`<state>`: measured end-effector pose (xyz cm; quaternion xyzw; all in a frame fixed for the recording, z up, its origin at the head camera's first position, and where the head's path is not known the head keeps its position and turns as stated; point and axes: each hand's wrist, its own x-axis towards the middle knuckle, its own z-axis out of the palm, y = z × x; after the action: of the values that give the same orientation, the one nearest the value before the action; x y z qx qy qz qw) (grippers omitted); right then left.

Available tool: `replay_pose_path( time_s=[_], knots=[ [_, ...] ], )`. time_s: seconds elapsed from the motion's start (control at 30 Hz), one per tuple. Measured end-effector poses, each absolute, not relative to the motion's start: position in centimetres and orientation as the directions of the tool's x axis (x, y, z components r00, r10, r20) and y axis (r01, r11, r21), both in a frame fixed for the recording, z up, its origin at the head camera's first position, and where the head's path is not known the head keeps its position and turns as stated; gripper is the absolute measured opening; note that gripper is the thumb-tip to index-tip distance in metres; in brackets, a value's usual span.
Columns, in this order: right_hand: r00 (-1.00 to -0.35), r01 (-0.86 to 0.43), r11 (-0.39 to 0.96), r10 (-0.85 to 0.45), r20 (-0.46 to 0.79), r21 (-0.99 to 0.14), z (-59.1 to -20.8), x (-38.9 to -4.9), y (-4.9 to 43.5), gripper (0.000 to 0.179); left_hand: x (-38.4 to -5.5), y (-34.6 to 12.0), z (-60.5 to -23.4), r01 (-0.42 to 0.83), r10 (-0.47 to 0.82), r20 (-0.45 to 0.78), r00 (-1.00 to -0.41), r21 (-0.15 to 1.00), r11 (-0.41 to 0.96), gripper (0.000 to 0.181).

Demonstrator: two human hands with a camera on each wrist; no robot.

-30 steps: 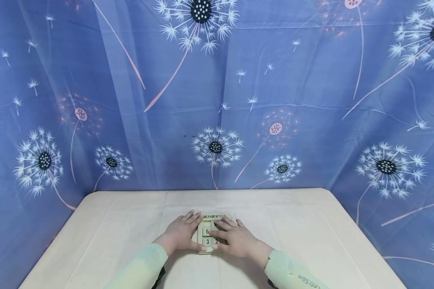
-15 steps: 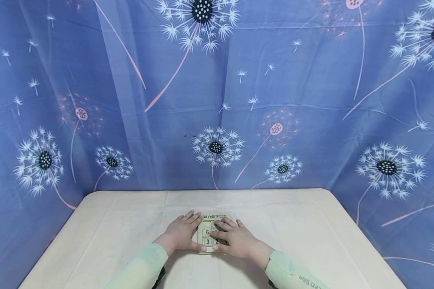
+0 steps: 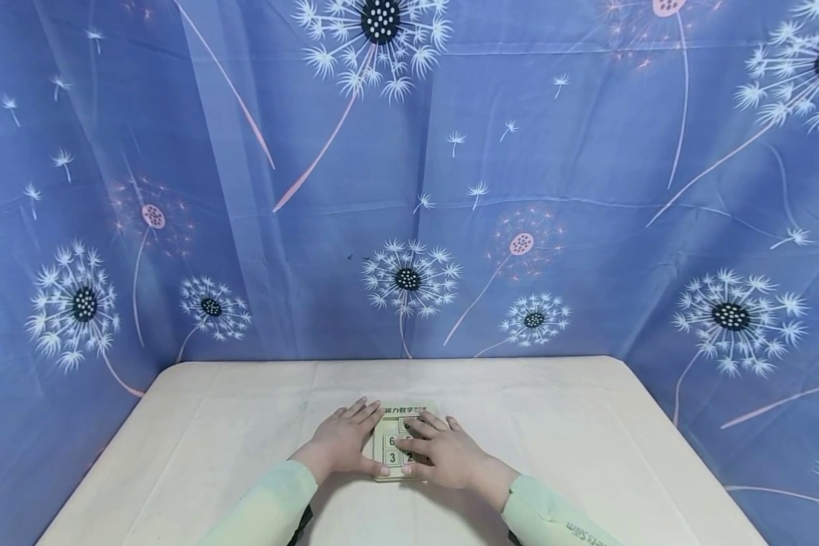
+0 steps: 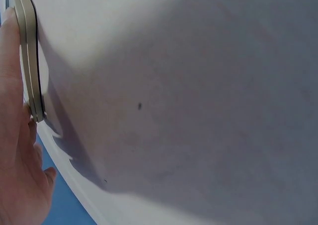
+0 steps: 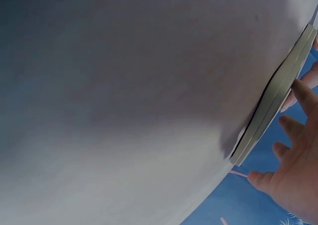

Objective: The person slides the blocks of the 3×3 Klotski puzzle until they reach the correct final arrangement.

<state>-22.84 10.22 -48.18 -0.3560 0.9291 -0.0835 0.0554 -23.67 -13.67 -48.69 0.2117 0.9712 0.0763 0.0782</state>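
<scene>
A pale green sliding number puzzle (image 3: 378,446) lies on the table in the head view, with Chinese lettering along its top. Tiles marked 6 (image 3: 392,441), 3 (image 3: 392,458) and 2 show between the hands; the right fingers cover others. My left hand (image 3: 344,440) holds the puzzle's left side, its thumb at the near corner and fingers at the far one. Spread over the right part, my right hand (image 3: 447,451) has a fingertip touching the 6 tile. Both wrist views show the puzzle's side edge: the left view at the upper left, the right view at the right.
A cream-covered table (image 3: 553,409) with rounded far corners surrounds the puzzle. Behind it and along both sides hangs a blue dandelion-print cloth (image 3: 327,288). Light green sleeves (image 3: 266,504) cover the forearms.
The 6 tile has slid slightly toward the near edge, closing the gap above the 3 tile. The right fingertips have shifted a little with it. The left hand stays put.
</scene>
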Motion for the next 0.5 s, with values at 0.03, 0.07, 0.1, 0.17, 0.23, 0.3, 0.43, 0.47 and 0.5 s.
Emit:
replay_pose_path(
  time_s=[0.03,0.07,0.1,0.17,0.23,0.3,0.43,0.47,0.5],
  knots=[
    [-0.741,-0.651,0.733,-0.670,-0.046,-0.195,-48.18,-22.82,10.22,0.051,-23.68,-13.67,-48.72,0.399,0.423,-0.120,-0.898,0.181,0.899,0.108],
    [-0.743,-0.649,0.736,-0.668,-0.050,-0.195,-48.16,-22.79,10.23,0.052,-23.67,-13.68,-48.73,0.398,0.423,-0.120,-0.898,0.183,0.899,0.108],
    [-0.742,-0.648,0.735,-0.668,-0.051,-0.196,-48.12,-22.75,10.24,0.052,-23.65,-13.68,-48.73,0.399,0.423,-0.118,-0.898,0.185,0.898,0.108],
    [-0.741,-0.651,0.733,-0.670,-0.049,-0.196,-48.07,-22.70,10.24,0.052,-23.60,-13.66,-48.71,0.398,0.424,-0.119,-0.898,0.191,0.897,0.108],
    [-0.738,-0.655,0.730,-0.673,-0.046,-0.195,-48.08,-22.69,10.25,0.052,-23.57,-13.64,-48.70,0.397,0.423,-0.118,-0.898,0.194,0.897,0.107],
    [-0.737,-0.657,0.729,-0.675,-0.042,-0.191,-48.14,-22.70,10.27,0.052,-23.51,-13.60,-48.65,0.397,0.424,-0.119,-0.898,0.198,0.896,0.107],
    [-0.739,-0.655,0.734,-0.672,-0.047,-0.180,-48.26,-22.84,10.26,0.052,-23.51,-13.53,-48.52,0.387,0.415,-0.135,-0.900,0.195,0.901,0.108],
    [-0.740,-0.654,0.735,-0.671,-0.051,-0.179,-48.24,-22.88,10.23,0.052,-23.54,-13.52,-48.46,0.385,0.413,-0.139,-0.900,0.193,0.902,0.108],
    [-0.741,-0.653,0.736,-0.670,-0.054,-0.180,-48.20,-22.93,10.20,0.052,-23.60,-13.53,-48.39,0.384,0.412,-0.141,-0.900,0.189,0.904,0.108]
  ],
)
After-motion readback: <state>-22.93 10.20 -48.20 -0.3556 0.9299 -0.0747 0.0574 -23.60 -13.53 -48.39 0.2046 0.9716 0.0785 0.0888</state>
